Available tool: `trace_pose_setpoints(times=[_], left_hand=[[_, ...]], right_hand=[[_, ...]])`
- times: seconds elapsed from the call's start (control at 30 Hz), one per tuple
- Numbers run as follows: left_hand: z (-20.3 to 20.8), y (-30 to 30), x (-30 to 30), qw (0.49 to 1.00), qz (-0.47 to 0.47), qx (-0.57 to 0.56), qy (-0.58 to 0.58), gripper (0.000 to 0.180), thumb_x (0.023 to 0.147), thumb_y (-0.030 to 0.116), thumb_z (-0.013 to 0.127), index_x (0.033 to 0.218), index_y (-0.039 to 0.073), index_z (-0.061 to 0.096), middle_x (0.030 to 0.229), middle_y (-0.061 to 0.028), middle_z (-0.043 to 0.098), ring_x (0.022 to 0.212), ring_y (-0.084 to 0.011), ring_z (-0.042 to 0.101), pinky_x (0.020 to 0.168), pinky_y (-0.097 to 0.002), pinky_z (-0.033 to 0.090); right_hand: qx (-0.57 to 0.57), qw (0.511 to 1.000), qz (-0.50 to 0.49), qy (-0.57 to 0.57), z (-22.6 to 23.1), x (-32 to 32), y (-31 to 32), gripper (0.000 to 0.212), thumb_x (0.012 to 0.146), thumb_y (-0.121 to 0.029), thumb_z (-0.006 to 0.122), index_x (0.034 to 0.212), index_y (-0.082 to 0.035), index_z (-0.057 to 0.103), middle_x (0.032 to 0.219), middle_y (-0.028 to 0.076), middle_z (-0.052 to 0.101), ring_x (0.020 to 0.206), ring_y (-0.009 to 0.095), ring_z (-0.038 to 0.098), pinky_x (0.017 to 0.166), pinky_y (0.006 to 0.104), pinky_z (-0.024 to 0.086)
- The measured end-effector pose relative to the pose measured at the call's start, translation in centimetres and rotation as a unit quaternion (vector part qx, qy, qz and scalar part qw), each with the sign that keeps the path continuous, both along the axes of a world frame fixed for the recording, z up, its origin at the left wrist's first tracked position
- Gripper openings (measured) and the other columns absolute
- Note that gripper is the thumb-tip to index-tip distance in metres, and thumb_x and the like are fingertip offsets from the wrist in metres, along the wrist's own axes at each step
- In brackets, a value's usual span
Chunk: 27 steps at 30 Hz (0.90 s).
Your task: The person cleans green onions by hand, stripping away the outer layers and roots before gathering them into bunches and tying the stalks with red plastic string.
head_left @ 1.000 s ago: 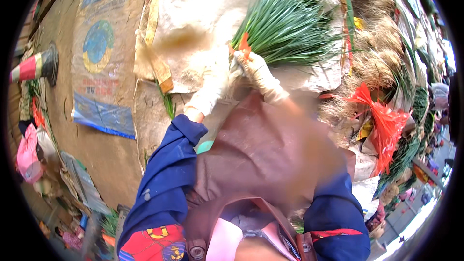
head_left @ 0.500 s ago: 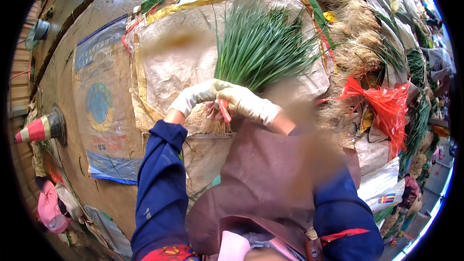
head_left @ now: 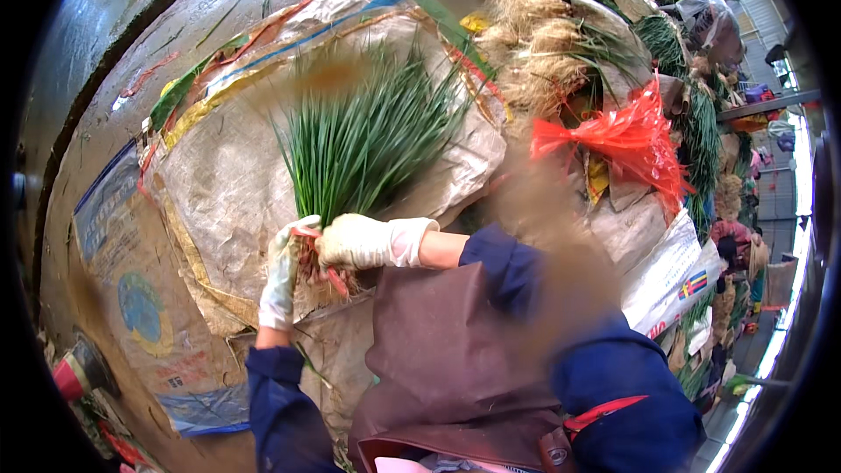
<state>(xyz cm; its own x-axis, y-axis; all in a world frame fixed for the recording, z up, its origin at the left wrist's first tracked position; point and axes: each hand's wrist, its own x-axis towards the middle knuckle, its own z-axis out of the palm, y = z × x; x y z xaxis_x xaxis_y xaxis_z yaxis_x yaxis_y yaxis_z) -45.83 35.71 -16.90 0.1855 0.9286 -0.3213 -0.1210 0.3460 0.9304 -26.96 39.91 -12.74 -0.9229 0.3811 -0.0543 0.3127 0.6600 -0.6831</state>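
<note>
A bunch of green onions [head_left: 359, 136] lies with its long green leaves fanned away from me on a pale woven sack [head_left: 219, 184]. Its reddish bases and stringy roots point toward me. Around the bases runs a red plastic strip [head_left: 337, 281], one end of it hanging down below my knuckles. My left hand [head_left: 282, 276], in a soiled white glove, is closed at the left side of the bases. From the right, my right hand [head_left: 363, 242], gloved too, makes a fist against the bunch with the strip at its fingers. The fingers partly hide the bases.
Heaps of bundled onions with pale roots [head_left: 547, 61] lie at the right, beside a tangle of red plastic strips [head_left: 626, 144]. A flattened printed sack [head_left: 144, 324] covers the floor at left. A traffic cone [head_left: 83, 372] stands at lower left. Another person [head_left: 734, 241] is at far right.
The view has swung, so the scene sits further left. My left hand has turned more upright beside the bases, and my right hand has closed into a fist. The bunch remains on the sack.
</note>
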Motion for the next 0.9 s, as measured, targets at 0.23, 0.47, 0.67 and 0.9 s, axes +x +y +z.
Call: trace_pose_setpoints(times=[0.23,0.47,0.67,0.9], left_hand=[[-1.4,-2.6,-1.2,0.957,0.204,-0.139,-0.152,0.034,0.094,0.023,0.055,0.120,0.001,0.056,0.077,0.0004,0.060,0.055,-0.0044,0.053,0.043,-0.0161,0.040],[-5.5,-3.9,-3.8,0.971,0.150,-0.122,-0.140,0.029,0.090,0.030,0.055,0.100,0.005,0.065,0.092,-0.0018,0.065,0.080,-0.0119,0.059,0.074,-0.0302,0.049],[-2.3,-1.3,-1.8,0.951,0.119,-0.272,0.087,0.025,0.082,0.028,0.066,0.081,0.003,0.067,0.063,-0.0017,0.062,0.047,-0.0095,0.052,0.043,-0.0233,0.039],[-0.5,-1.4,-0.8,0.966,0.082,-0.241,0.035,0.026,0.083,0.028,0.066,0.088,0.003,0.063,0.072,-0.0042,0.061,0.062,-0.0113,0.053,0.054,-0.0259,0.041]], right_hand=[[-0.635,0.715,-0.234,0.175,-0.9,2.4,1.5,0.027,0.092,-0.029,0.058,0.100,-0.004,0.066,0.097,0.004,0.066,0.088,0.012,0.060,0.080,0.0294,0.048],[-0.593,0.676,-0.332,0.285,-4.3,-2.1,1.4,0.023,0.090,-0.022,0.059,0.102,-0.003,0.066,0.086,0.006,0.068,0.071,0.011,0.061,0.062,0.0235,0.048],[-0.523,0.751,-0.368,0.164,-1.9,-2.7,2.3,0.016,0.090,-0.018,0.061,0.094,-0.004,0.066,0.071,0.002,0.065,0.053,0.005,0.056,0.048,0.0168,0.043],[-0.464,0.831,-0.301,0.068,-2.5,-3.7,3.4,0.016,0.088,-0.020,0.063,0.092,-0.005,0.067,0.068,0.002,0.065,0.052,0.004,0.054,0.048,0.0163,0.038]])
